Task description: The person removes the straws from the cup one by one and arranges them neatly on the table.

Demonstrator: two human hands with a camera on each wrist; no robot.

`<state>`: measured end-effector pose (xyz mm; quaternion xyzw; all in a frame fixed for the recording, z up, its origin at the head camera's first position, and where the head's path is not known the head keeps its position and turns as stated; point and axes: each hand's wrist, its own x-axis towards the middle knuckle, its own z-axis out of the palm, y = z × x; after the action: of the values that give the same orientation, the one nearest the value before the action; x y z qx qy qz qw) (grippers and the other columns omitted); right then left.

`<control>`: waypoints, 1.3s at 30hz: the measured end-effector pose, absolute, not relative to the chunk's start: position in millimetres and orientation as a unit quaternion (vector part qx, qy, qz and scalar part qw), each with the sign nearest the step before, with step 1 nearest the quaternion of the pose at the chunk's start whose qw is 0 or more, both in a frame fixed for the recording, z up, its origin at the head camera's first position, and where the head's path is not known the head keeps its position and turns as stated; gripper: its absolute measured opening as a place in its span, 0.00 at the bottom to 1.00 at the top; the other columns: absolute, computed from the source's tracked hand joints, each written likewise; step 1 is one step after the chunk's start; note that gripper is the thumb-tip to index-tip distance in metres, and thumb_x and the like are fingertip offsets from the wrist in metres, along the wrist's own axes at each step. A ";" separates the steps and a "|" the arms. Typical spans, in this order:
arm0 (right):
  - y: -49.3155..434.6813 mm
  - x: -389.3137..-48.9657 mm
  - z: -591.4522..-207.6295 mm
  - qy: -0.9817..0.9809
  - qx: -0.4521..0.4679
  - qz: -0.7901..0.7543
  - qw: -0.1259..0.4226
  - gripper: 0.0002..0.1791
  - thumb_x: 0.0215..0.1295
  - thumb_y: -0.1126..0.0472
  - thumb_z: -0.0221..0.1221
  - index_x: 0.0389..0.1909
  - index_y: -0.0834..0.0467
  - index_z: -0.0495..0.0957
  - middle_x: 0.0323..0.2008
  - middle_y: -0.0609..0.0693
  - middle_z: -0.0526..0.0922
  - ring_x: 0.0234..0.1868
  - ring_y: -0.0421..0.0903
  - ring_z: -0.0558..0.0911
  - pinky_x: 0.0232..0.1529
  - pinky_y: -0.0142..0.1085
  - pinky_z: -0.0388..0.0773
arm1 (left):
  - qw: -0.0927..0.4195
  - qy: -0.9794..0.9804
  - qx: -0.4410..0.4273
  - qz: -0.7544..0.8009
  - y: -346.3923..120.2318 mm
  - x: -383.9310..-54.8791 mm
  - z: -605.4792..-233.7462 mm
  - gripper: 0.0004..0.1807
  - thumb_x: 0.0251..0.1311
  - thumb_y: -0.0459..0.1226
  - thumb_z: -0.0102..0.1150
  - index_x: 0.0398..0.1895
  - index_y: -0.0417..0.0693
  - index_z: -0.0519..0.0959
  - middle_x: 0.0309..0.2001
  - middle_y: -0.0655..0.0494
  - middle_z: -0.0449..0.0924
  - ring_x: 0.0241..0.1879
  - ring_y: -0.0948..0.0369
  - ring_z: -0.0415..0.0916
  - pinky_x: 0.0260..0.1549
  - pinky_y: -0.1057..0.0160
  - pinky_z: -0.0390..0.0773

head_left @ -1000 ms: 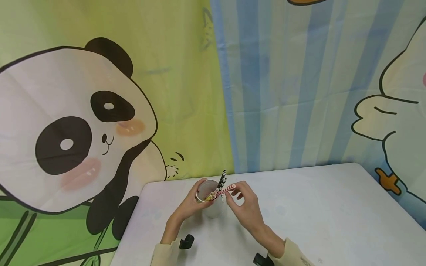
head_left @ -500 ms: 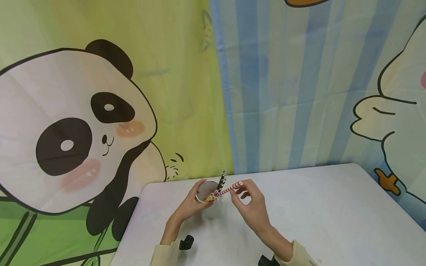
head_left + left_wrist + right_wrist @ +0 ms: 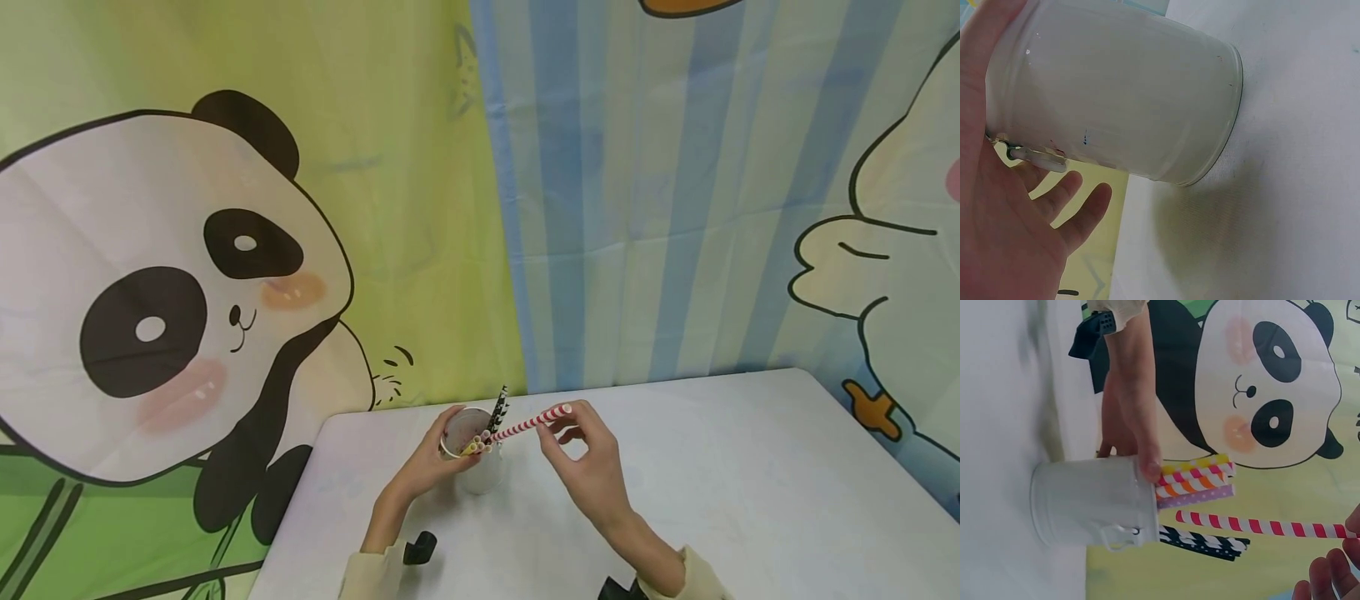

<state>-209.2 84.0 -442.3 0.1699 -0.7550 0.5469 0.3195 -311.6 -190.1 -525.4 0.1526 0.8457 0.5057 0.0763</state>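
Observation:
A white pail (image 3: pixel 1085 503) with a small side handle stands on the table, holding several patterned paper straws. Yellow, pink-striped, orange-striped and purple straws (image 3: pixel 1196 484) lean to one side of its mouth, and black-and-white straws (image 3: pixel 1207 542) to the other. My left hand (image 3: pixel 429 462) grips the pail around its rim, thumb on the near side. My right hand (image 3: pixel 592 475) pinches a red-and-white striped straw (image 3: pixel 1260 525) near its upper end. In the right wrist view, that straw's lower end sits just outside the pail's mouth. The pail's inner bottom is hidden.
The white table (image 3: pixel 735 483) reaches back to printed curtains, one with a panda (image 3: pixel 225 250), one blue-striped (image 3: pixel 637 208). A black wrist device (image 3: pixel 420 547) shows at the left sleeve, another (image 3: pixel 621 590) at the right sleeve.
My right hand has moved right, drawing the red-and-white straw out of the pail, so more of its length shows. The left hand and the pail stay in place.

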 end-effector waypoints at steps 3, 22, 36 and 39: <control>90.1 -208.2 -439.0 -0.753 0.172 0.546 0.325 0.12 0.63 0.68 0.66 0.44 0.52 0.80 0.41 0.44 0.80 0.41 0.37 0.80 0.38 0.33 0.79 | 0.077 0.845 0.151 0.507 -190.1 -311.4 -525.6 0.52 0.51 0.48 0.76 0.77 0.63 0.56 0.69 0.49 0.66 0.67 0.47 0.66 0.59 0.39 0.71; 121.3 -235.4 -443.7 -0.858 0.198 0.364 0.306 0.11 0.57 0.64 0.63 0.37 0.48 0.75 0.36 0.39 0.78 0.41 0.36 0.75 0.42 0.37 0.77 | 0.072 0.850 0.149 0.501 -191.4 -311.0 -528.7 0.52 0.52 0.50 0.76 0.78 0.65 0.55 0.73 0.50 0.60 0.71 0.45 0.62 0.59 0.36 0.69; 118.9 -262.4 -451.5 -0.912 0.292 0.109 0.265 0.11 0.51 0.61 0.62 0.31 0.52 0.69 0.27 0.41 0.65 0.29 0.40 0.60 0.32 0.34 0.61 | 0.070 0.850 0.135 0.504 -189.6 -310.4 -527.2 0.51 0.52 0.47 0.76 0.77 0.67 0.56 0.72 0.51 0.62 0.70 0.46 0.63 0.60 0.33 0.67; 116.3 -268.1 -457.4 -0.919 0.294 0.069 0.254 0.11 0.52 0.61 0.63 0.32 0.52 0.69 0.27 0.43 0.66 0.29 0.42 0.62 0.31 0.35 0.61 | 0.070 0.852 0.133 0.501 -188.9 -310.5 -528.4 0.51 0.52 0.46 0.76 0.77 0.65 0.56 0.72 0.50 0.63 0.70 0.46 0.63 0.60 0.33 0.67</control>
<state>-268.1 116.3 -457.4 0.2939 -0.9189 0.0689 0.2541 -310.5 -188.9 -528.4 0.1333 0.8520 0.5013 0.0703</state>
